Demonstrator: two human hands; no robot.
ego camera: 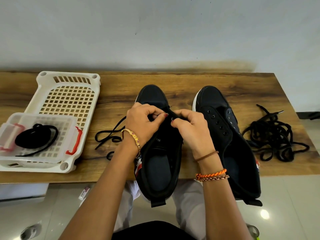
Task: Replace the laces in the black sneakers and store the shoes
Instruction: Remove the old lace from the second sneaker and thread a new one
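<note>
Two black sneakers stand side by side on the wooden table, toes pointing away. Both my hands work over the left sneaker at its front eyelets. My left hand pinches a black lace whose free length trails off to the left on the table. My right hand grips the sneaker's eyelet flap, fingertips at an eyelet. The right sneaker has bare eyelets and no lace. A tangled heap of black laces lies to its right.
A white perforated plastic basket sits at the table's left. On it rests a clear box with red clips that holds a coiled black lace. The heels of both sneakers overhang the table's near edge.
</note>
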